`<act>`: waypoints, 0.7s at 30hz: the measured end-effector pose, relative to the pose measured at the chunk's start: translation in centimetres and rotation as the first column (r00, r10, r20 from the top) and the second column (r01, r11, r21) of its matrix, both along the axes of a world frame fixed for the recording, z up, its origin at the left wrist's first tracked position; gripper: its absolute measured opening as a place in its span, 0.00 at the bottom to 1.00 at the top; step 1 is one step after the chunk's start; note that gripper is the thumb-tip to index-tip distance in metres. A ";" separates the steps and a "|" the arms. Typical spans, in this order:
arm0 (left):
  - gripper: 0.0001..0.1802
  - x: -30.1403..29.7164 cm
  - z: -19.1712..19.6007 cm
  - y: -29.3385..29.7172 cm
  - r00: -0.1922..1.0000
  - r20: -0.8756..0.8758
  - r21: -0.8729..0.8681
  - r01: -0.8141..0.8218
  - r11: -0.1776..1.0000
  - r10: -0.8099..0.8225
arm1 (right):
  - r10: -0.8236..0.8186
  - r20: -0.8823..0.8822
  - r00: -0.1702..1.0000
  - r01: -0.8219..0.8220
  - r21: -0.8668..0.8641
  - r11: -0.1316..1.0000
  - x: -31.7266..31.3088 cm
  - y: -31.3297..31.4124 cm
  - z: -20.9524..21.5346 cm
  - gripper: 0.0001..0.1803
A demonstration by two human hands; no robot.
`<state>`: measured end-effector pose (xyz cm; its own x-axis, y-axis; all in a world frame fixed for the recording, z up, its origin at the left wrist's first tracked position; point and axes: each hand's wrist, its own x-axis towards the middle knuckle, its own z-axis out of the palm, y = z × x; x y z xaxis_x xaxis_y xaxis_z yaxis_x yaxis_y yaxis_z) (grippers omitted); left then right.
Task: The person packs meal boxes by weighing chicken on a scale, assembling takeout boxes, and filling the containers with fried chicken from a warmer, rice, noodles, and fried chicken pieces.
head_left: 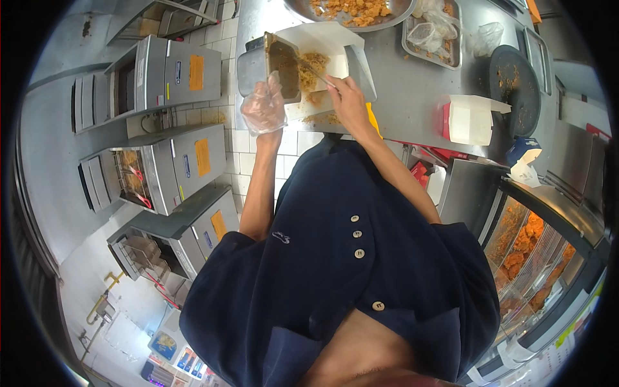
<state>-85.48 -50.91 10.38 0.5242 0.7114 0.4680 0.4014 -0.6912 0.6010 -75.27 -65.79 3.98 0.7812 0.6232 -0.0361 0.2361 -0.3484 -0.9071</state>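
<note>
The clear-gloved left hand is closed on the near end of a container, which is tilted on its side with its mouth turned to the right, and food residue is seen on its inner walls. The bare right hand is narrowed around the handle of a utensil, whose far end is reached in among the brown crumbs at the container's mouth; the shape of that end cannot be told. The container is held at the left side of an open white box, near the left corner of the worktop's near edge. More crumbs are scattered on the near edge, in front of the box.

A grey pan is set at the left edge, partly hidden by the container. Toward the far edge, a steel bowl of orange pieces is placed, and to its right a tray is covered with clear bags and more pieces. A crumpled bag is left to the right of the tray. Near the right edge, a dark round tray is strewn with bits, and a small red-and-white box is stood beside it by the near edge.
</note>
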 end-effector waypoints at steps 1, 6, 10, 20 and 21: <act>0.14 0.1 -0.2 -0.2 0.998 0.048 -0.014 0.039 0.999 -0.038 | 0.006 -0.003 1.000 -0.006 -0.001 1.000 -0.4 0.0 0.4 0.15; 0.14 0.4 0.0 -0.5 0.995 0.072 0.015 0.065 0.998 -0.066 | 0.139 0.126 0.982 -0.147 0.060 0.987 -1.4 2.4 -0.5 0.15; 0.15 0.0 1.1 -0.7 0.996 0.087 -0.071 0.001 0.997 0.005 | -0.011 0.077 0.997 0.006 0.056 0.998 0.9 -0.2 -1.3 0.16; 0.17 -2.7 2.2 1.4 0.974 0.166 0.022 -0.161 0.987 0.155 | 0.191 0.250 0.949 -0.123 -0.266 0.956 4.4 0.2 5.9 0.18; 0.15 -3.0 2.5 1.8 0.967 0.178 0.089 -0.202 0.975 0.184 | 0.270 0.310 0.911 -0.146 -0.371 0.917 4.9 0.6 7.0 0.17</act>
<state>-88.52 -49.09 12.90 0.2898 0.7334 0.6149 0.4333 -0.6734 0.5990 -70.42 -65.20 10.94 0.6352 0.7721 -0.0207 0.6149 -0.5217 -0.5914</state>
